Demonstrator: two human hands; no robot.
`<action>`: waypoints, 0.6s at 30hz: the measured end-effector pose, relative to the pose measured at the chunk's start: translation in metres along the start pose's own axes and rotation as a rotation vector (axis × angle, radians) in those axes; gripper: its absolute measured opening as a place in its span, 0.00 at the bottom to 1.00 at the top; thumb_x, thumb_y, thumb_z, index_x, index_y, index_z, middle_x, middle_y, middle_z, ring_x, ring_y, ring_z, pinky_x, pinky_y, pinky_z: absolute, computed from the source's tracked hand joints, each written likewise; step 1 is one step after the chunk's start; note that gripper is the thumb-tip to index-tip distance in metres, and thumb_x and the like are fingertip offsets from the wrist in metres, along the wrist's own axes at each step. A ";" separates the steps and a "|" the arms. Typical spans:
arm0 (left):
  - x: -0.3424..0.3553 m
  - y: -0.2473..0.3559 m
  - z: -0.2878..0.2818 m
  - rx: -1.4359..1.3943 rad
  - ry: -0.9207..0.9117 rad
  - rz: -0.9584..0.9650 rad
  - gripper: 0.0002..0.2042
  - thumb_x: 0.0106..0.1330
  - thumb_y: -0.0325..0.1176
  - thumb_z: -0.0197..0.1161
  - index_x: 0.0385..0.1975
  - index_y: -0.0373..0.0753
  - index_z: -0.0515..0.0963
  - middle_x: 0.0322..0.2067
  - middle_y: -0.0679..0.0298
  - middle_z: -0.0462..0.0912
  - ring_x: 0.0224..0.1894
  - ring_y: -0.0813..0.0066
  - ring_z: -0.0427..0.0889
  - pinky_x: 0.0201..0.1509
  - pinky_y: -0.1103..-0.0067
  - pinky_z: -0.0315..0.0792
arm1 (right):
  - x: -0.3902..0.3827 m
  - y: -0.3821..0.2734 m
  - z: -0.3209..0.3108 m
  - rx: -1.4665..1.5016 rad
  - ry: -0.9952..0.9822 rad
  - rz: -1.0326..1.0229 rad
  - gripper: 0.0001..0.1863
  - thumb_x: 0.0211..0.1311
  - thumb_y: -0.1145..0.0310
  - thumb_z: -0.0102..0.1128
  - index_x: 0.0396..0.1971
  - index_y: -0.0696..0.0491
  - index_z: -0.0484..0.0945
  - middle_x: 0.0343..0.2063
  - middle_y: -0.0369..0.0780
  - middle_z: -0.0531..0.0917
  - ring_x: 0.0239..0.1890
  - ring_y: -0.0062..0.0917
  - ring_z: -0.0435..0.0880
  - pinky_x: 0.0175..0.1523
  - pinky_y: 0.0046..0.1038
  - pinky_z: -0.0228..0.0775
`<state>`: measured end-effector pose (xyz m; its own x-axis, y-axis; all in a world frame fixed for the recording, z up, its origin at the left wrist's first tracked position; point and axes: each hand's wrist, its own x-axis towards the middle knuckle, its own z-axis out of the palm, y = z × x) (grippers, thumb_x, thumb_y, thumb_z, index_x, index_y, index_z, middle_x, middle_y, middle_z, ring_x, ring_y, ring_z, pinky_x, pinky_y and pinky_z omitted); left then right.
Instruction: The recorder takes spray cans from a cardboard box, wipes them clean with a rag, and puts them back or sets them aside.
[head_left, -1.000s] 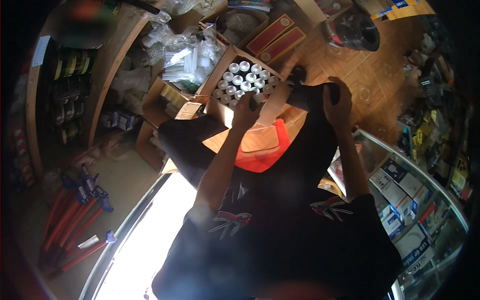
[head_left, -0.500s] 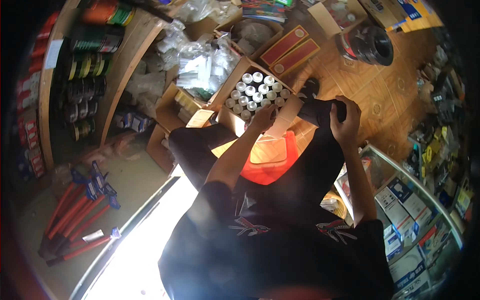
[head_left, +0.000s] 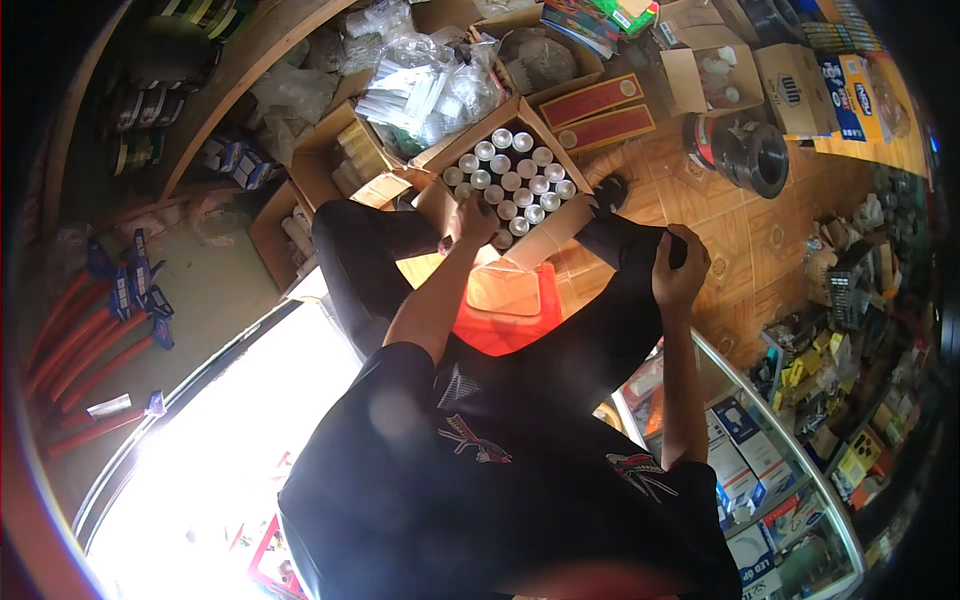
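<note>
A cardboard box [head_left: 553, 236] with raised flaps stands between my knees, packed with upright cylinders [head_left: 511, 181] that show pale round ends. My left hand [head_left: 474, 222] is at the box's near left corner, over the cylinders there, its fingers curled. What they grip, if anything, is hidden under the hand. On my right knee [head_left: 630, 243] rests my right hand [head_left: 683, 268], thumb and fingers apart and holding nothing. Under the box's near side, a red plastic stool [head_left: 510, 320] shows between my legs.
Left of the box are a carton of yellowish rolls [head_left: 360, 150] and clear plastic bags [head_left: 430, 90]. Two red flat boxes [head_left: 605, 115] and a black coil [head_left: 738, 155] lie beyond. Glass cases [head_left: 790, 430] flank me; red-handled tools [head_left: 90, 330] lie far left.
My left hand has moved left along the near side of the box to its corner. The view has swung, shifting the surroundings. My right hand stays on the knee.
</note>
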<state>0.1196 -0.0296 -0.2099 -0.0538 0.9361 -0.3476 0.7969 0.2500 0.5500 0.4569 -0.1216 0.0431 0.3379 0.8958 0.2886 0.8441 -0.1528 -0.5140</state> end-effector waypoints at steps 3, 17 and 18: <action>0.022 -0.012 -0.025 -0.040 -0.047 -0.065 0.23 0.63 0.44 0.63 0.58 0.50 0.76 0.53 0.50 0.83 0.55 0.47 0.83 0.55 0.55 0.78 | 0.005 -0.004 0.005 0.080 -0.004 -0.007 0.12 0.63 0.72 0.67 0.45 0.54 0.82 0.42 0.39 0.87 0.48 0.36 0.84 0.59 0.36 0.66; 0.097 0.021 -0.038 0.419 -0.105 -0.014 0.18 0.64 0.47 0.66 0.48 0.44 0.84 0.47 0.57 0.88 0.52 0.57 0.88 0.54 0.61 0.81 | 0.005 -0.004 0.006 -0.041 -0.026 -0.037 0.11 0.65 0.73 0.67 0.46 0.54 0.82 0.42 0.39 0.88 0.47 0.34 0.85 0.60 0.37 0.67; 0.103 0.026 -0.038 0.415 -0.108 -0.017 0.18 0.64 0.47 0.66 0.48 0.44 0.84 0.47 0.57 0.88 0.52 0.57 0.88 0.54 0.61 0.81 | 0.008 -0.004 0.007 -0.044 -0.030 -0.039 0.11 0.65 0.73 0.67 0.46 0.54 0.82 0.42 0.39 0.88 0.47 0.34 0.85 0.60 0.37 0.67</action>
<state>0.1117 0.0824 -0.2028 -0.0233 0.8961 -0.4432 0.9722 0.1237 0.1990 0.4532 -0.1112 0.0418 0.2920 0.9135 0.2832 0.8740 -0.1347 -0.4668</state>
